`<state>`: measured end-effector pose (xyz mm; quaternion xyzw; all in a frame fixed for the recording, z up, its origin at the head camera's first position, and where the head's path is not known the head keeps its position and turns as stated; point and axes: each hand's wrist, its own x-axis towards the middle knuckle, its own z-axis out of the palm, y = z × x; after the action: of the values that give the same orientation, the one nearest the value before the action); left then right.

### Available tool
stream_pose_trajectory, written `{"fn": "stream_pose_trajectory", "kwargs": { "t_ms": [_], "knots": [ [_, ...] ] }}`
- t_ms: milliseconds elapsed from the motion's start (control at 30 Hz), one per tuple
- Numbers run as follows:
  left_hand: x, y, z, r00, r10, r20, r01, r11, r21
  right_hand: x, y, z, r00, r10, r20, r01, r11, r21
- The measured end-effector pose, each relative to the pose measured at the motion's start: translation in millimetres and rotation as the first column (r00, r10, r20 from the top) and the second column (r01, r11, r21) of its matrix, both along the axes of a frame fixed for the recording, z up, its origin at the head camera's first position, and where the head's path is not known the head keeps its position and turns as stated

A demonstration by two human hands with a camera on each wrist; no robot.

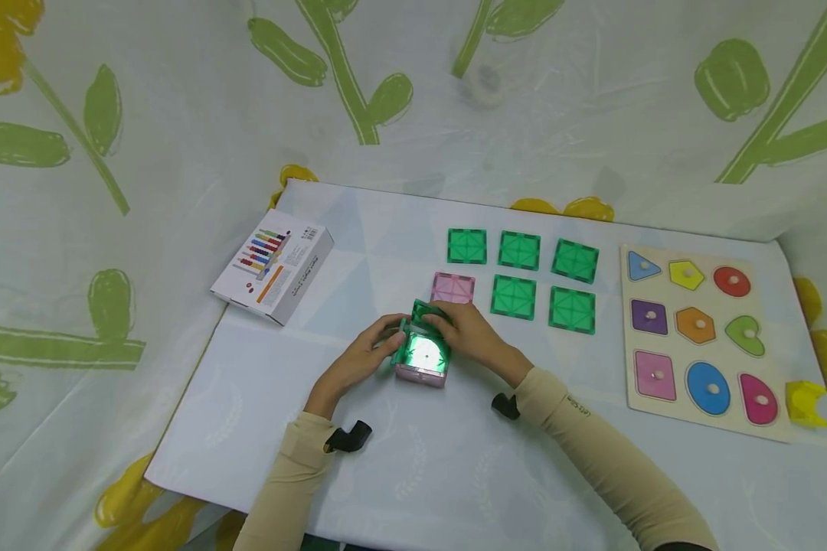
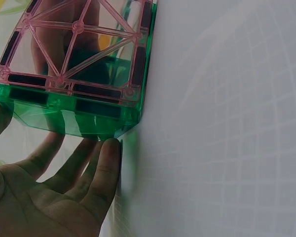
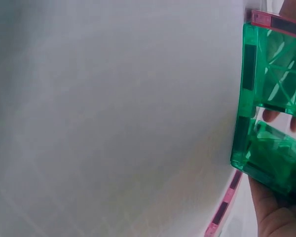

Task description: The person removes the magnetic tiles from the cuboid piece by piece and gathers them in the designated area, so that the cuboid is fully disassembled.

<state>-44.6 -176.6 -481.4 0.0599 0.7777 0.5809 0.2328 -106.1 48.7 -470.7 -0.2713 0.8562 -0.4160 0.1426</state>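
Observation:
Near the table's middle stands a small box-like build of clear magnetic tiles, with a pink tile (image 2: 103, 91) on its near side and green tiles as its base and side walls. My left hand (image 1: 365, 352) is at the left of the build; its fingertips and thumb hold the green side tile (image 2: 64, 116). At the far side, my right hand (image 1: 474, 334) pinches another green tile (image 3: 278, 155) that stands at the build's back edge. Bright glare covers the middle of the build in the head view. The right fingertips are partly hidden behind the tiles.
Several loose green tiles (image 1: 513, 297) lie in two rows beyond the hands, with a pink tile (image 1: 452, 287) beside them. A wooden shape puzzle board (image 1: 724, 428) is at the right, next to a yellow piece (image 1: 805, 404). A printed box (image 1: 272, 268) lies at the left edge.

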Motion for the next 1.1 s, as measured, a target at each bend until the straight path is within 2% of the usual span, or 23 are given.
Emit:
{"fn": "stream_pose_trajectory", "kwargs": {
  "t_ms": [300,567,867,1100],
  "knots": [
    [0.1,0.0,-0.9,1.0,-0.011,-0.003,0.011,1.0,-0.008,0.9,3,-4.5,0.999,-0.032,-0.014,0.032,0.999,0.004],
    [0.6,-0.3,-1.4,1.0,-0.01,0.003,0.01,1.0,-0.011,5.4,11,-4.5,0.997,-0.067,0.026,0.067,0.998,0.02],
    [-0.3,-0.6,-1.7,1.0,-0.013,-0.027,0.013,1.0,-0.028,13.1,35,0.0,0.987,-0.149,0.061,0.149,0.989,0.008],
    [-0.8,0.1,-2.5,0.999,-0.017,-0.031,0.016,0.999,-0.037,22.3,60,0.8,0.975,-0.214,0.054,0.213,0.977,0.025]
  ]
}}
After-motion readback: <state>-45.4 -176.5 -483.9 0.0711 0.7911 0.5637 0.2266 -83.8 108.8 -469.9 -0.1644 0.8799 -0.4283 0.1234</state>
